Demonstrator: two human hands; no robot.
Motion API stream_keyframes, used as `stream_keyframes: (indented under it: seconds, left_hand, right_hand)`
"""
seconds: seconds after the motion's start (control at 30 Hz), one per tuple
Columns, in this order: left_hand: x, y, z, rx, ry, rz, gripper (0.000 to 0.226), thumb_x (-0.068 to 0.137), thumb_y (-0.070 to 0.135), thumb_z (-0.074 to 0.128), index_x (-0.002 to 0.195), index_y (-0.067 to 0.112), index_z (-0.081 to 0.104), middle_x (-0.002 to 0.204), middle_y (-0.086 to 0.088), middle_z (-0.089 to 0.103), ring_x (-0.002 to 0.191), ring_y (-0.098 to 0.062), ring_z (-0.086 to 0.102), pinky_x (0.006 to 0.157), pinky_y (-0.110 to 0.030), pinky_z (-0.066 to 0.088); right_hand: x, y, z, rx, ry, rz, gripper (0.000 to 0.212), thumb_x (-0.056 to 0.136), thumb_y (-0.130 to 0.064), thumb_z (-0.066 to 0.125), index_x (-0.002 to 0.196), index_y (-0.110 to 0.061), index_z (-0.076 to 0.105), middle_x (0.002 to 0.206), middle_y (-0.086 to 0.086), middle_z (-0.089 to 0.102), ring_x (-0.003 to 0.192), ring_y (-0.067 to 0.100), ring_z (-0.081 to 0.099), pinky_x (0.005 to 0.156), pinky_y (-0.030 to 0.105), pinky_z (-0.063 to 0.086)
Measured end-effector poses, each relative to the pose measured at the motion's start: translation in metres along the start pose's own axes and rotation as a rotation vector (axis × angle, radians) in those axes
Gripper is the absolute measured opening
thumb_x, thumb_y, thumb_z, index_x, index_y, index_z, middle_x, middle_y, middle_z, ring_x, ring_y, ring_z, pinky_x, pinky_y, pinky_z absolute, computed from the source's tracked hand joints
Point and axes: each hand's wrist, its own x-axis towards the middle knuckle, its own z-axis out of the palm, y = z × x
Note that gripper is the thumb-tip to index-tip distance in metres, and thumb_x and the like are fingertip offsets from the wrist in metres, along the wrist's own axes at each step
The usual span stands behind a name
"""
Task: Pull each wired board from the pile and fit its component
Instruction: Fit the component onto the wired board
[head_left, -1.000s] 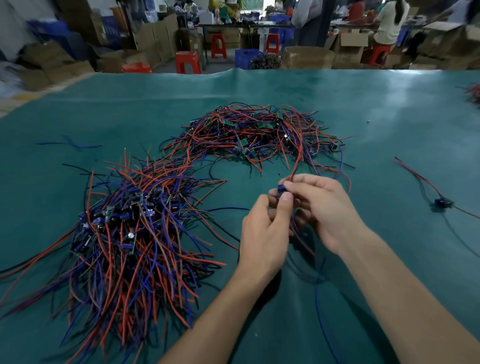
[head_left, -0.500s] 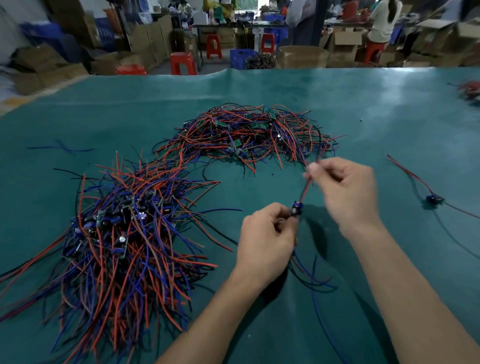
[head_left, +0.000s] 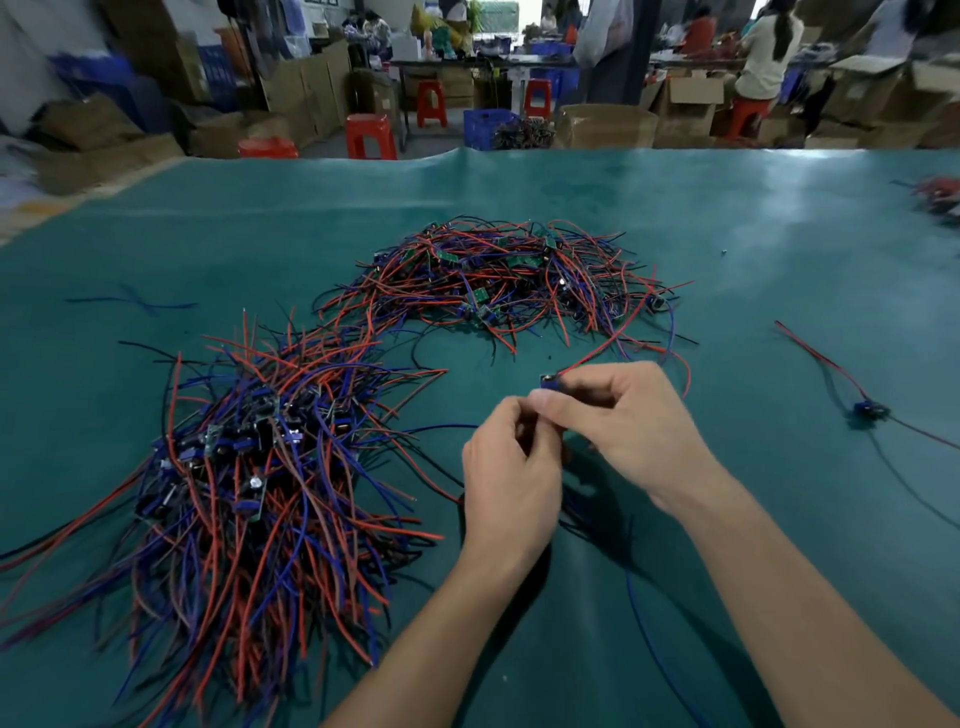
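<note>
At the near left lies the big pile of wired boards (head_left: 244, 467), with a second pile (head_left: 498, 280) farther off toward the middle. Right of them the left hand (head_left: 511, 478) and right hand (head_left: 623, 421), drawn apart half a second ago, have closed together again, both pinching one small wired board (head_left: 549, 385) just above the green mat (head_left: 779, 260), its red lead (head_left: 613, 338) trailing to the far pile. I judge the fitting is under way; at far right a single board (head_left: 868, 410) lies apart.
</note>
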Motion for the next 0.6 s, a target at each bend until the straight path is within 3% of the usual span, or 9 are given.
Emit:
stream_keyframes:
  seconds: [0.07, 0.17, 0.23, 0.27, 0.33, 0.4, 0.47, 0.53, 0.6]
  left_hand:
    - [-0.001, 0.002, 0.001, 0.006, -0.037, 0.009, 0.019, 0.097, 0.022, 0.062, 0.081, 0.014, 0.067, 0.061, 0.004, 0.065, 0.057, -0.015, 0.057, 0.062, -0.036, 0.049]
    - [-0.004, 0.004, 0.001, 0.03, -0.096, 0.072, 0.02, 0.093, 0.027, 0.062, 0.079, 0.015, 0.068, 0.061, 0.001, 0.065, 0.058, -0.015, 0.057, 0.064, -0.033, 0.049]
    - [-0.006, 0.005, 0.003, 0.072, -0.137, 0.074, 0.018, 0.093, 0.026, 0.064, 0.079, 0.015, 0.068, 0.063, 0.003, 0.065, 0.059, -0.011, 0.056, 0.066, -0.031, 0.048]
    - [-0.006, 0.005, 0.004, 0.103, -0.158, 0.063, 0.018, 0.094, 0.025, 0.065, 0.079, 0.016, 0.068, 0.064, 0.005, 0.065, 0.06, -0.01, 0.056, 0.066, -0.03, 0.049]
    - [-0.007, 0.005, 0.004, 0.144, -0.166, 0.076, 0.024, 0.094, 0.019, 0.063, 0.07, 0.02, 0.061, 0.059, 0.011, 0.061, 0.057, -0.006, 0.052, 0.062, -0.023, 0.045]
    - [-0.007, 0.006, 0.003, 0.144, -0.151, 0.084, 0.036, 0.092, 0.012, 0.062, 0.063, 0.028, 0.05, 0.052, 0.016, 0.051, 0.051, -0.007, 0.042, 0.053, -0.014, 0.033]
    - [-0.006, 0.006, 0.003, 0.106, -0.15, 0.037, 0.033, 0.092, 0.012, 0.06, 0.065, 0.029, 0.05, 0.05, 0.017, 0.048, 0.048, -0.004, 0.039, 0.052, -0.018, 0.031]
    - [-0.006, 0.007, 0.003, 0.099, -0.149, 0.0, 0.029, 0.091, 0.015, 0.056, 0.067, 0.03, 0.052, 0.051, 0.017, 0.052, 0.047, -0.003, 0.041, 0.053, -0.023, 0.035]
    - [-0.006, 0.006, 0.004, 0.103, -0.158, -0.001, 0.021, 0.093, 0.018, 0.056, 0.076, 0.03, 0.058, 0.058, 0.012, 0.059, 0.051, -0.004, 0.047, 0.057, -0.025, 0.041]
  right_hand:
    - [0.002, -0.008, -0.005, 0.022, 0.153, -0.05, 0.014, 0.085, -0.022, 0.081, 0.079, -0.01, 0.076, 0.066, 0.006, 0.069, 0.06, 0.005, 0.05, 0.054, 0.024, 0.041]
    - [0.009, -0.035, -0.021, 0.014, 0.387, -0.129, 0.023, 0.088, -0.028, 0.077, 0.074, -0.01, 0.075, 0.071, 0.02, 0.069, 0.059, 0.012, 0.047, 0.053, 0.038, 0.038]
    - [0.018, -0.068, -0.019, 0.174, 0.462, -0.201, 0.025, 0.09, -0.03, 0.074, 0.071, -0.015, 0.074, 0.064, 0.011, 0.07, 0.054, 0.011, 0.049, 0.048, 0.032, 0.039]
    - [0.024, -0.085, -0.01, 0.281, 0.43, -0.211, 0.024, 0.091, -0.03, 0.073, 0.072, -0.016, 0.073, 0.061, 0.004, 0.069, 0.05, 0.009, 0.049, 0.045, 0.025, 0.037]
    - [0.035, -0.116, 0.021, 0.323, 0.179, -0.189, 0.028, 0.094, -0.036, 0.069, 0.077, -0.014, 0.073, 0.06, 0.001, 0.07, 0.046, 0.008, 0.052, 0.041, 0.019, 0.036]
    - [0.049, -0.137, 0.053, 0.088, -0.196, -0.141, 0.043, 0.098, -0.051, 0.058, 0.083, -0.013, 0.072, 0.067, 0.0, 0.075, 0.05, 0.009, 0.062, 0.04, 0.019, 0.04]
    - [0.066, -0.14, 0.075, -0.215, -0.45, -0.08, 0.052, 0.097, -0.058, 0.053, 0.086, -0.012, 0.072, 0.072, -0.003, 0.077, 0.056, 0.01, 0.069, 0.041, 0.021, 0.046]
    - [0.093, -0.124, 0.08, -0.528, -0.426, -0.088, 0.038, 0.094, -0.047, 0.063, 0.084, -0.013, 0.076, 0.076, 0.0, 0.077, 0.064, 0.014, 0.072, 0.052, 0.027, 0.056]
    - [0.119, -0.097, 0.073, -0.787, -0.274, -0.055, 0.017, 0.089, -0.029, 0.065, 0.095, -0.018, 0.076, 0.099, 0.01, 0.076, 0.089, 0.025, 0.072, 0.082, 0.035, 0.06]
